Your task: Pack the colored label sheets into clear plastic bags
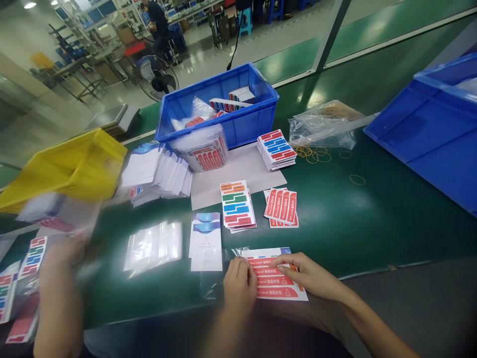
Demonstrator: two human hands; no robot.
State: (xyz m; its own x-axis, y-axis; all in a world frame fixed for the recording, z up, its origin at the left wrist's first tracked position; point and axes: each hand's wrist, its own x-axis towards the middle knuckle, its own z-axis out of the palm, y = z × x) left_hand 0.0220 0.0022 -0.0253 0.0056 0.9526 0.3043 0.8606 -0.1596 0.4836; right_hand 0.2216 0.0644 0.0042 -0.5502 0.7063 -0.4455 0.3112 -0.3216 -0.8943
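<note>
**A:** Head view, low centre of the frame: the left hand [239,283] and the right hand [306,274] are both down on the red label sheet [278,284], which lies flat at the near edge of the green table [372,223].

**B:** Grip?

**A:** Left fingers curled, pinching the sheet's left edge where a clear bag [216,278] meets it. Right fingers stretched flat across the top, pressing, nothing clasped.

**B:** Around them?

**A:** Just above, a white card [206,241], a multicoloured sticker stack [237,206] and a red sticker stack [282,207]. A blue crate [238,124] sits upper centre. A blurred co-worker's hand [61,268] is at lower left.
</note>
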